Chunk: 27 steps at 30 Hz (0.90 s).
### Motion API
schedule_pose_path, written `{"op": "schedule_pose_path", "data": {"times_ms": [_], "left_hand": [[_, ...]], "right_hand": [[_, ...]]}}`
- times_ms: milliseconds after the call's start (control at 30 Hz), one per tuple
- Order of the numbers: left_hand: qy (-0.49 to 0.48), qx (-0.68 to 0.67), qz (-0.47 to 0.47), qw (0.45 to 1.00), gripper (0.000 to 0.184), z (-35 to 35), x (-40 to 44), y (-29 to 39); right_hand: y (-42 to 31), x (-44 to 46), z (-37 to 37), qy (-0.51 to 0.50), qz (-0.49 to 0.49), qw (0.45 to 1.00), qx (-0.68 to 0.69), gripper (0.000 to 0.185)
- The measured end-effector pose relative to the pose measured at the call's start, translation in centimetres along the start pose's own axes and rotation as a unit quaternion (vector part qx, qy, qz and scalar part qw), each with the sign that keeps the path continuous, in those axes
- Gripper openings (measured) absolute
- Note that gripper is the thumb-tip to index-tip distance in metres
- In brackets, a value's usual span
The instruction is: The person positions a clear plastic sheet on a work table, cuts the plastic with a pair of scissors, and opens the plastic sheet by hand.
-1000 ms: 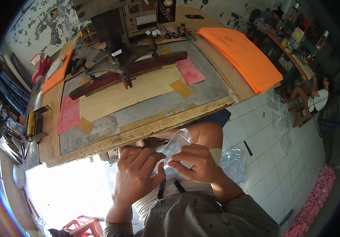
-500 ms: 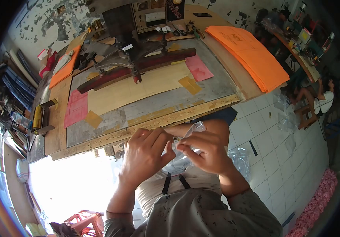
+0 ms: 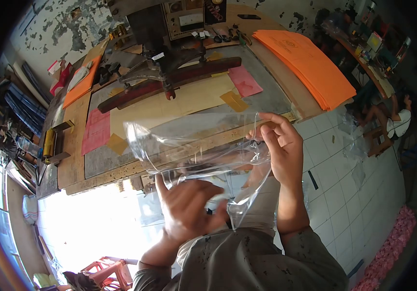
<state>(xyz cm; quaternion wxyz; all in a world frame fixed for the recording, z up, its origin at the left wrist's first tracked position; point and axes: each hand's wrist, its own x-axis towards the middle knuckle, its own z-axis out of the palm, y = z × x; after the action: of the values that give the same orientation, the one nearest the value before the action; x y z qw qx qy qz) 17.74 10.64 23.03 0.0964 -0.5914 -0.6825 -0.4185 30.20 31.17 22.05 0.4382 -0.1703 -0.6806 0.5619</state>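
Note:
A clear plastic bag (image 3: pixel 194 140) is spread wide in front of me, above the near edge of the work table, and the table shows through it. My right hand (image 3: pixel 283 150) pinches its right end between thumb and fingers. At the lower left, my left hand (image 3: pixel 191 206) is blurred, fingers apart, the index finger pointing up at the bag's edge; whether it touches the film is hard to tell. A loose corner of the plastic hangs down over my lap.
Beyond the bag stands a press with a dark red bar (image 3: pixel 179 82) over a yellowish sheet (image 3: pixel 169 109) and pink paper (image 3: pixel 244 81). Orange sheets (image 3: pixel 305 63) are stacked at the table's right. A gold foil roll (image 3: pixel 49 145) sits left. Another person (image 3: pixel 397 121) sits at right.
My hands were close together over my lap with the plastic bunched between them. Now they are apart, the right raised to the right, and the bag is spread out and lifted toward the table.

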Motion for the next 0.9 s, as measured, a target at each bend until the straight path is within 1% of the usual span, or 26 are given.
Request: {"op": "schedule_pose_path", "data": {"times_ms": [33, 67, 100, 133, 200, 233, 333, 367, 400, 467, 500, 600, 700, 900], "left_hand": [[-0.047, -0.040, -0.030, 0.998, 0.023, 0.6, -0.2, 1.1], [-0.104, -0.052, -0.092, 0.989, 0.029, 1.1, -0.2, 1.8], [-0.119, -0.027, -0.099, 0.988, 0.040, 1.9, -0.2, 1.5], [-0.112, -0.053, -0.106, 0.987, 0.043, 2.8, -0.5, 1.0], [-0.094, -0.103, -0.117, 0.983, 0.047, 4.1, -0.8, 0.0], [-0.120, -0.155, -0.135, 0.971, 0.048, 4.2, -1.1, 0.0], [-0.122, -0.316, -0.175, 0.925, 0.046, 5.3, -1.3, -0.1], [-0.127, -0.371, -0.185, 0.901, 0.042, 5.7, -1.5, -0.4], [-0.107, -0.446, -0.210, 0.863, 0.041, 6.1, -1.6, -0.3], [-0.063, -0.584, -0.256, 0.768, 0.039, 6.9, -1.9, -0.1], [-0.068, -0.617, -0.271, 0.735, 0.036, 7.0, -2.3, -0.5], [-0.059, -0.669, -0.304, 0.676, 0.033, 7.2, -2.6, -0.7], [-0.020, -0.743, -0.348, 0.572, 0.031, 8.1, -3.2, -1.2], [-0.050, -0.751, -0.326, 0.572, 0.036, 8.0, -3.4, -2.1]], "right_hand": [[-0.3, 0.1, 0.1, -0.004, 0.008, 1.000, 0.017, 0.026], [-0.3, 0.0, 0.4, 0.002, 0.005, 0.999, 0.041, 0.026], [-0.2, -0.1, 0.8, 0.008, 0.001, 0.998, 0.065, 0.026], [-0.2, -0.2, 1.1, 0.012, -0.003, 0.996, 0.090, 0.025], [0.3, -0.6, 1.4, 0.001, 0.017, 0.996, 0.093, 0.025], [0.5, -1.0, 1.5, -0.005, 0.028, 0.995, 0.094, 0.026], [0.0, -1.6, 2.3, 0.002, 0.053, 0.996, 0.076, 0.024], [0.1, -1.7, 2.4, 0.004, 0.055, 0.994, 0.089, 0.023], [0.4, -1.8, 2.6, 0.006, 0.058, 0.993, 0.103, 0.023], [0.4, -2.0, 2.6, 0.013, 0.061, 0.991, 0.117, 0.022], [0.2, -2.0, 2.7, 0.018, 0.062, 0.991, 0.118, 0.022], [-0.1, -2.0, 2.9, 0.020, 0.071, 0.988, 0.133, 0.023], [0.3, -2.0, 2.8, 0.013, 0.073, 0.987, 0.144, 0.023], [0.6, -2.1, 2.7, 0.005, 0.098, 0.984, 0.148, 0.023]]}}
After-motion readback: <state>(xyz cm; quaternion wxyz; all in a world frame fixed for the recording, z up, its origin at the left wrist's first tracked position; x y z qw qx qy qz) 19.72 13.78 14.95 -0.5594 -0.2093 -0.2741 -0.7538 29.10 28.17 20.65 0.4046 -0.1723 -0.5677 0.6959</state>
